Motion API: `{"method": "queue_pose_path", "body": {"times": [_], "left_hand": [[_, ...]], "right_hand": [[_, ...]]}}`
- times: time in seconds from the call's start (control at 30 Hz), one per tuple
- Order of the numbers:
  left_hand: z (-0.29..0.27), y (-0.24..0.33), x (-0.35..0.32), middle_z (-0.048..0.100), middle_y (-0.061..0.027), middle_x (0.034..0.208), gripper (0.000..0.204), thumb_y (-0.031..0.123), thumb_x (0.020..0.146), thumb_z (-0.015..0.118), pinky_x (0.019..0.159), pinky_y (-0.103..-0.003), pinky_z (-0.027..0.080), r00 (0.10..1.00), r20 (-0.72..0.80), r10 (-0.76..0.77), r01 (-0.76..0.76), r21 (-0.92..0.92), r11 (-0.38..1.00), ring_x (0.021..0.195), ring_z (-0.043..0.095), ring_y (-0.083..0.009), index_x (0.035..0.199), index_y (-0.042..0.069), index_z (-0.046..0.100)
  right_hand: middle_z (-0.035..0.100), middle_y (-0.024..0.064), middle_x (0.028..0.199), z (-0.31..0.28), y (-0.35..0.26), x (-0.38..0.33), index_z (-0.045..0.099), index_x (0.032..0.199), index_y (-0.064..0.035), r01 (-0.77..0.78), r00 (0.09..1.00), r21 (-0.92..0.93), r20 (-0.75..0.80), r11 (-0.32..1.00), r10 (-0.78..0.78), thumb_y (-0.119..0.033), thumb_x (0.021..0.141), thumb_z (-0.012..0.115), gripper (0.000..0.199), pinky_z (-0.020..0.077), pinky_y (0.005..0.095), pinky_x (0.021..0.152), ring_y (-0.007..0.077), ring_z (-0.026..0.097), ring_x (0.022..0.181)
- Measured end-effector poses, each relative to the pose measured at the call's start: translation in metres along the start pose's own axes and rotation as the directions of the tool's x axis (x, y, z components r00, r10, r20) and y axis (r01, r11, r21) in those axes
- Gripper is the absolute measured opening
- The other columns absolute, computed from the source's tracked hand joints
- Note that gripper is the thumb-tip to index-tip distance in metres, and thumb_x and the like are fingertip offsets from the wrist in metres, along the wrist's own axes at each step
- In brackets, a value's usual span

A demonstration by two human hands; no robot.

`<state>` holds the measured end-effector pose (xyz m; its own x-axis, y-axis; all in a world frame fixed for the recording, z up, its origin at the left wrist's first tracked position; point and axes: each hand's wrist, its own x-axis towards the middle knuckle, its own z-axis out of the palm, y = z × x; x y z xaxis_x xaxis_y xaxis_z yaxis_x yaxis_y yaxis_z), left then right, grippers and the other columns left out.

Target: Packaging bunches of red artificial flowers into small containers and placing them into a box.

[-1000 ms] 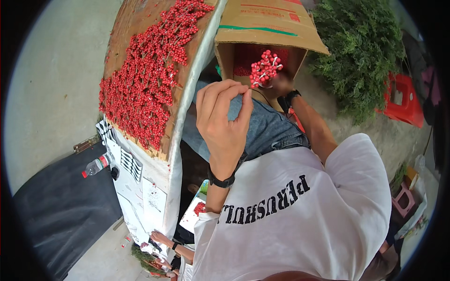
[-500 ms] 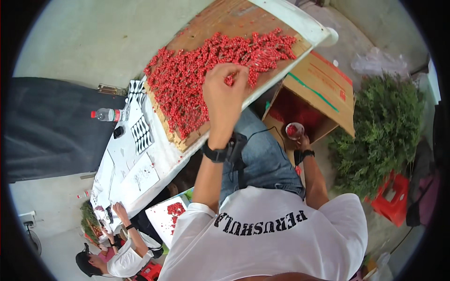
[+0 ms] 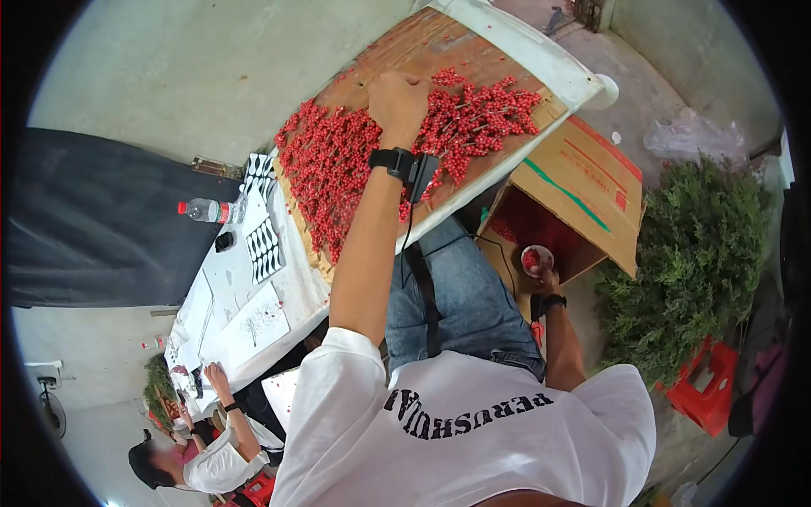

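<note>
A thick pile of red berry sprigs covers a wooden board on the table. My left hand reaches out and rests on top of the pile, fingers curled down into the sprigs; a black wristband with a cable sits on the wrist. My right hand is low beside my thigh at the mouth of an open cardboard box. It holds a small round bundle of red berries.
A heap of green foliage and a red stool lie at the right. On the white table are patterned sheets and a water bottle. Another person sits at the lower left.
My left hand came down from in front of me onto the berry pile. My right hand stayed at the box with its berry bundle. The view swung leftward.
</note>
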<state>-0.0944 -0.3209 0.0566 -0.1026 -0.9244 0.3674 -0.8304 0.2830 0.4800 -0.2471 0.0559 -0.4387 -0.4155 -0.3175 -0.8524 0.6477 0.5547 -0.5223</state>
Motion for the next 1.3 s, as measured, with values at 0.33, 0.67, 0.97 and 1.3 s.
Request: {"method": "queue_pose_path", "body": {"times": [0.33,0.67,0.97,1.3], "left_hand": [[0.013,-0.003,-0.002,0.076,-0.0192,0.086,0.021,0.03,0.078,0.083,0.073,-0.046,0.061,0.997,0.009,-0.072,0.072,0.046,0.996,0.082,0.075,-0.0372,0.087,0.011,0.084],[-0.014,0.007,-0.011,0.075,-0.0223,0.085,0.034,0.041,0.086,0.076,0.072,-0.05,0.059,0.998,0.039,-0.049,0.048,0.038,0.998,0.082,0.073,-0.0418,0.089,0.008,0.083],[-0.145,-0.021,-0.176,0.071,-0.0105,0.084,0.014,0.02,0.087,0.078,0.066,-0.039,0.051,0.992,-0.115,-0.058,0.008,-0.4,0.916,0.073,0.068,-0.0276,0.087,0.006,0.076],[-0.289,-0.189,-0.379,0.075,-0.0105,0.083,0.019,0.018,0.088,0.081,0.067,-0.03,0.052,0.63,-0.324,-0.706,0.617,-0.344,0.708,0.07,0.067,-0.0142,0.094,0.0,0.079]], "right_hand": [[0.066,0.0175,0.119,-0.01,0.014,0.012,0.053,0.13,0.0071,0.043,0.996,0.095,0.069,0.995,-0.05,-0.022,0.092,0.066,0.05,0.0592,0.0368,0.077,0.0257,0.07,0.095],[0.069,0.0153,0.106,-0.009,0.022,0.031,0.057,0.123,0.0081,0.028,0.998,0.038,0.053,0.999,-0.03,-0.022,0.095,0.059,0.041,0.056,0.0349,0.061,0.0238,0.07,0.083],[0.069,0.0074,0.115,-0.031,0.02,0.066,0.059,0.134,-0.0069,0.474,0.824,-0.213,0.449,0.854,-0.345,-0.038,0.099,0.059,0.047,0.0575,0.0366,0.078,0.0283,0.07,0.104],[0.061,0.0105,0.137,-0.017,-0.01,0.056,0.046,0.149,-0.0016,0.65,0.466,-0.028,0.804,0.76,-0.369,-0.023,0.094,0.06,0.06,0.0518,0.0359,0.096,0.0263,0.061,0.112]]}}
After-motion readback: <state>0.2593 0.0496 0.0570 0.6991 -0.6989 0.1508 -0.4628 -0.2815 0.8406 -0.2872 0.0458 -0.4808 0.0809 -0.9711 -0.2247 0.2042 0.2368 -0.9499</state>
